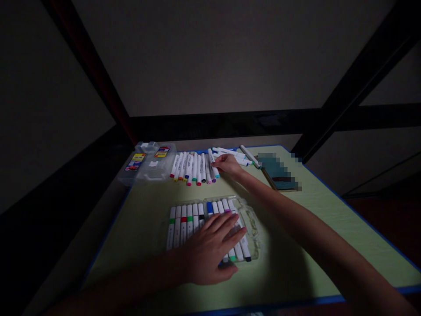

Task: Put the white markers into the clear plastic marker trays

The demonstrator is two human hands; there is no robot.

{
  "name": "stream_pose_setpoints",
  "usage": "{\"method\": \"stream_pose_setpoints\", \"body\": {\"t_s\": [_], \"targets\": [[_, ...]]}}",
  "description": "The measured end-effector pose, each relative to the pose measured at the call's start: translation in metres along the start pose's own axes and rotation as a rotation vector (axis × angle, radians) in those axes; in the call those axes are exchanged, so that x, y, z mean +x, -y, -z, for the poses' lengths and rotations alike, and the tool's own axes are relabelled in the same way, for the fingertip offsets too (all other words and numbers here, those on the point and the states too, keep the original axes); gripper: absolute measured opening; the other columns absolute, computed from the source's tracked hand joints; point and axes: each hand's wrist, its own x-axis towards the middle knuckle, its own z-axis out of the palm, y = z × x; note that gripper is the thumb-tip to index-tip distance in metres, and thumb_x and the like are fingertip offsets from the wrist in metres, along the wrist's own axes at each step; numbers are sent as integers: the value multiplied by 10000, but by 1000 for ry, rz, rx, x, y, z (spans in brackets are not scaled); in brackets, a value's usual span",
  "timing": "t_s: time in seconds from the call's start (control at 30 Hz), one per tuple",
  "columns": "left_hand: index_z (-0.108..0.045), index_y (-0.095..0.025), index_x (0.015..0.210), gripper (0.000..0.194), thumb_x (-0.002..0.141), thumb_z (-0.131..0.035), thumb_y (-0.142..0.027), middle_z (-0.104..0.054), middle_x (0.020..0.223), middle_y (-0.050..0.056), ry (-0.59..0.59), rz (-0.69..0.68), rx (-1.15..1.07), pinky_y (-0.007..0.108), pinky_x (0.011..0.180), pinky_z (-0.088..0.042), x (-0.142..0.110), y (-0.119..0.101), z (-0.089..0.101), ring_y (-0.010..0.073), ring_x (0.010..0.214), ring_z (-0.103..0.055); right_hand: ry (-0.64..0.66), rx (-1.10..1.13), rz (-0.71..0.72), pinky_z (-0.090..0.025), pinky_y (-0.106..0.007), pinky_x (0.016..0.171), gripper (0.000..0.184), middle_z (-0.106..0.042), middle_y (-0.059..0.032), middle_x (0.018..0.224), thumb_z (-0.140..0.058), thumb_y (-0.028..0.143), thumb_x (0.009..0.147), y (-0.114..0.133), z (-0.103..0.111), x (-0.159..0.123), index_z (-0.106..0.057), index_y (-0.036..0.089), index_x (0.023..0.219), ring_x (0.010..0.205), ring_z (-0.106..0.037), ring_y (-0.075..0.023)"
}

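Observation:
My left hand (213,248) lies palm down with fingers spread over a row of white markers (176,228) in a clear plastic tray (255,224). It hides the middle of that row. Farther back, my right hand (228,164) has its fingers closed on a white marker with a light blue cap (211,156). That marker is at the right end of a loose row of white markers (198,164) with variously coloured caps. Just beyond my right hand, several more markers (230,152) lie crosswise.
Clear plastic cases (154,164) with yellow labels stand at the table's back left. One white marker (250,156) lies slanted beside a dark teal, partly pixelated panel (278,171) at the right. The pale green table (141,263) has a blue edge, with a wall behind.

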Motion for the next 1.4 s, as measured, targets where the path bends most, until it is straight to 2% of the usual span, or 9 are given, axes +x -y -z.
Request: {"method": "stream_pose_setpoints", "body": {"t_s": [0.23, 0.6, 0.7, 0.83, 1.07, 1.4], "targets": [[-285, -151, 1344, 719, 724, -564, -385, -219, 1448, 152, -1, 5, -5, 466, 1082, -181, -1, 0, 1, 296, 1345, -140, -71, -130, 45, -372, -180, 410, 183, -502, 67, 442, -662, 187, 612, -16, -6, 10, -481, 166, 601, 394, -479, -72], [-318, -144, 1323, 686, 728, -553, -392, -235, 1439, 166, 4, -6, 21, 482, 1067, -204, 0, 0, 1, 299, 1344, -141, -88, -391, 185, -401, -188, 464, 124, -574, 23, 484, -632, 221, 657, -15, -9, 7, -542, 144, 617, 436, -514, -86], [-321, -143, 1319, 686, 725, -558, -393, -231, 1440, 166, 6, -7, 15, 479, 1070, -200, 0, 0, 1, 300, 1344, -139, -100, -490, 224, -406, -189, 508, 88, -609, 4, 551, -599, 209, 682, -11, -1, 6, -571, 137, 641, 501, -544, -97], [-310, -158, 1318, 680, 729, -558, -389, -227, 1445, 150, -17, -10, 3, 478, 1070, -202, -1, 1, -1, 290, 1347, -133, -143, -654, 263, -415, -208, 618, 54, -656, -35, 694, -567, 158, 690, -5, 20, 8, -609, 140, 662, 662, -587, -134], [-316, -156, 1310, 661, 738, -547, -393, -223, 1445, 155, -5, -3, 15, 487, 1065, -207, 0, -1, 2, 297, 1343, -143, -234, -895, 202, -417, -258, 705, 118, -669, -102, 842, -577, 184, 708, -8, 57, 12, -655, 140, 785, 804, -601, -202], [-314, -163, 1308, 677, 720, -569, -379, -218, 1451, 135, -28, -5, -25, 474, 1074, -197, -2, 1, 0, 292, 1343, -147, -248, -1017, 163, -422, -235, 711, 203, -645, -113, 936, -584, 217, 724, -20, 66, 16, -643, 126, 895, 825, -602, -185]]}}
